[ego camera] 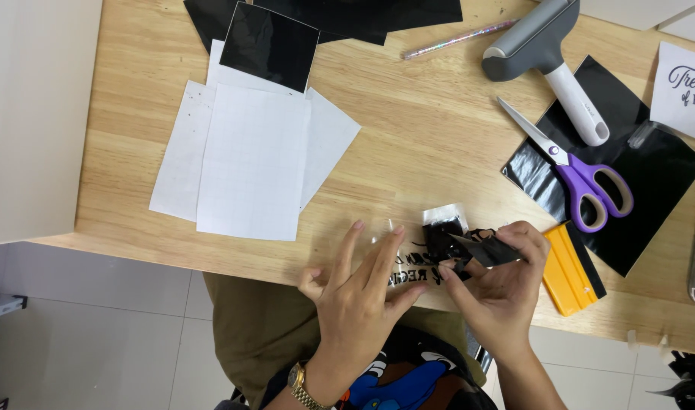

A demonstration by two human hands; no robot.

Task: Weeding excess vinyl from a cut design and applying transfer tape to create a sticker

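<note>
Two hands (363,288) (499,285) on one lettered sheet (412,269)

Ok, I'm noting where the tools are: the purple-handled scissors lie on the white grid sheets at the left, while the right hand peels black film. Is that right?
Not quite. The purple-handled scissors lie on the black sheet at the right, not on the white grid sheets. The head view shows it. The right hand does pinch black film.
</note>
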